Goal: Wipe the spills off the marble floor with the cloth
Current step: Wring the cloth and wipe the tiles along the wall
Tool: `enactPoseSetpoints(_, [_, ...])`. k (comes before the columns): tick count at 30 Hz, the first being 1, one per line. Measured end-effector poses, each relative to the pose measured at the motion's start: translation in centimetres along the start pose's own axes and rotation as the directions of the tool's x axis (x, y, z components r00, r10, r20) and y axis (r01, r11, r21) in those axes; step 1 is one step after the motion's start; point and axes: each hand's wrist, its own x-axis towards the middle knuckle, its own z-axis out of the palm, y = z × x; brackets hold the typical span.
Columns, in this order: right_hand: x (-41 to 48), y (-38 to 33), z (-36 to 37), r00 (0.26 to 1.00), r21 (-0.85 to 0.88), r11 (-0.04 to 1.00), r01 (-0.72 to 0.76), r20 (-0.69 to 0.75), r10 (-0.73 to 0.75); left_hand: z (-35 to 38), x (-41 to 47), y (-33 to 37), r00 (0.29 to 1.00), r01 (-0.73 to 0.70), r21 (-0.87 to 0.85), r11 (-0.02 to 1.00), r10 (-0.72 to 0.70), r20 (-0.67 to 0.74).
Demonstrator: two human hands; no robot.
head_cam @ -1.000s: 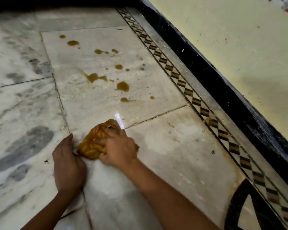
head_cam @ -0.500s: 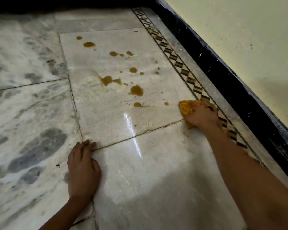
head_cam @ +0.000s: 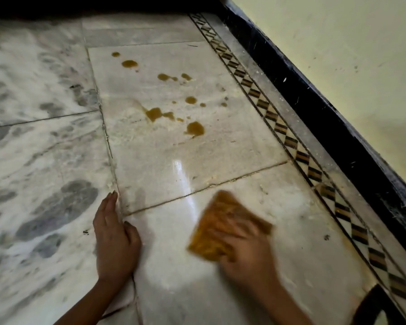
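An orange-yellow cloth (head_cam: 220, 221) lies spread flat on the near marble tile (head_cam: 302, 231), blurred by motion. My right hand (head_cam: 246, 256) presses down on its near edge, fingers over the fabric. My left hand (head_cam: 115, 240) rests flat on the floor to the left, fingers together and pointing away, holding nothing. Several brown spills (head_cam: 195, 129) dot the far tile (head_cam: 150, 160), the largest near its middle, others further back (head_cam: 129, 64). All the spills sit beyond the grout line, apart from the cloth.
A patterned black-and-tan border strip (head_cam: 291, 141) runs diagonally along the right. Beyond it rise a black skirting (head_cam: 338, 127) and a pale yellow wall (head_cam: 349, 55). Grey-veined marble (head_cam: 38, 160) fills the left. A dark curved inlay (head_cam: 375, 306) sits bottom right.
My right hand swept the cloth from the left hand out to the border strip, then back toward me onto the near tile, where it now lies spread. The small drops nearest the grout line are gone.
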Motion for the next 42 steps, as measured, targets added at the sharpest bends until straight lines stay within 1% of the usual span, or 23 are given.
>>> enactPoseSetpoints(1, [-0.6,2.5,-1.0,0.987,-0.016,0.988,-0.155,-0.036,0.154,0.1,0.1,0.1,1.0,-0.003,-0.008,1.0,0.003,0.008])
enactPoseSetpoints(3, [1.5,6.5,-2.6,0.876,-0.061,0.875,-0.481,-0.075,0.476,0.3,0.2,0.2,1.0,-0.006,-0.008,1.0,0.006,0.02])
enactPoseSetpoints(4, [4.0,7.5,-3.3,0.811,-0.051,0.81,-0.585,-0.074,0.581,0.3,0.3,0.3,1.0,0.0,-0.007,1.0,0.0,0.026])
enactPoseSetpoints(5, [6.6,7.6,-3.8,0.784,-0.035,0.784,-0.619,-0.077,0.616,0.3,0.2,0.2,0.999,0.007,-0.008,1.0,-0.007,0.033])
enactPoseSetpoints(6, [9.6,7.0,-4.0,0.786,-0.019,0.787,-0.617,-0.051,0.616,0.3,0.1,0.1,0.999,0.011,-0.011,1.0,-0.011,0.038])
enactPoseSetpoints(9, [15.8,1.7,-2.6,0.852,-0.065,0.851,-0.522,0.016,0.523,0.1,-0.2,-0.1,0.999,0.016,-0.016,1.0,-0.016,0.044])
enactPoseSetpoints(11, [16.2,-3.2,-0.9,0.913,-0.066,0.916,-0.396,0.075,0.4,0.0,0.0,-0.2,0.999,0.001,-0.017,1.0,0.0,0.043])
enactPoseSetpoints(14, [11.3,-8.4,1.6,0.99,-0.04,0.992,-0.116,0.076,0.119,-0.2,0.3,-0.4,0.999,0.016,-0.038,0.999,-0.015,0.034])
enactPoseSetpoints(16, [5.9,-7.9,1.8,0.998,-0.038,0.999,0.033,0.053,-0.031,-0.3,0.3,-0.3,0.999,0.02,-0.072,0.997,-0.018,0.026])
enactPoseSetpoints(17, [3.1,-6.8,1.7,0.996,-0.023,0.998,0.058,0.063,-0.056,-0.4,0.3,-0.2,1.0,0.019,-0.088,0.996,-0.017,0.025])
enactPoseSetpoints(19, [-2.1,-3.1,1.0,0.999,0.003,1.0,0.006,0.038,-0.006,-0.6,0.1,-0.2,0.998,0.02,-0.105,0.994,-0.015,0.056])
enactPoseSetpoints(21, [-4.7,0.7,-0.4,0.98,-0.008,0.98,-0.199,0.017,0.199,-0.8,0.0,-0.4,0.995,0.018,-0.121,0.993,-0.005,0.104])
enactPoseSetpoints(22, [-4.7,2.9,-0.7,0.947,-0.049,0.946,-0.322,-0.002,0.322,-0.8,-0.1,-0.4,0.991,0.019,-0.116,0.993,-0.003,0.136])
enactPoseSetpoints(23, [-3.8,4.4,-1.3,0.906,-0.099,0.901,-0.422,-0.013,0.423,-1.0,-0.1,-0.4,0.986,0.015,-0.103,0.995,0.002,0.167])
enactPoseSetpoints(25, [0.3,5.5,-2.7,0.823,-0.061,0.821,-0.568,-0.027,0.568,-1.3,-0.1,-0.2,0.977,0.013,-0.092,0.996,0.007,0.215])
enactPoseSetpoints(27, [5.7,4.5,-3.3,0.791,-0.048,0.792,-0.609,0.026,0.611,-1.6,0.1,0.0,0.967,0.048,-0.105,0.993,-0.02,0.252])
enactPoseSetpoints(30, [10.6,-1.6,-1.8,0.871,-0.111,0.873,-0.475,0.086,0.484,-2.6,0.8,0.2,0.959,0.076,-0.143,0.987,-0.032,0.282])
enactPoseSetpoints(32, [10.4,-7.4,0.4,0.92,-0.09,0.933,-0.349,0.158,0.359,-3.1,1.7,0.5,0.959,0.099,-0.192,0.976,-0.042,0.28])
enactPoseSetpoints(35, [5.8,-15.3,1.4,0.964,-0.093,0.996,-0.013,0.263,0.037,-4.2,2.7,0.1,0.963,0.192,-0.263,0.945,-0.129,0.238])
enactPoseSetpoints(36, [3.8,-16.7,1.4,0.946,-0.11,0.987,0.12,0.315,-0.08,-4.6,2.9,-0.4,0.963,0.201,-0.256,0.946,-0.143,0.228])
enactPoseSetpoints(38, [0.2,-17.3,1.4,0.849,-0.078,0.937,0.342,0.452,-0.273,-5.5,3.1,-1.4,0.973,0.143,-0.188,0.972,-0.104,0.205])
enactPoseSetpoints(40, [-1.5,-16.9,0.9,0.724,0.025,0.87,0.493,0.544,-0.425,-7.1,3.8,-2.3,0.973,0.119,-0.118,0.986,-0.092,0.212])
enactPoseSetpoints(42, [-1.5,-16.1,0.9,0.633,0.052,0.798,0.601,0.579,-0.515,-7.9,4.8,-2.6,0.936,0.174,-0.022,0.984,-0.159,0.315])
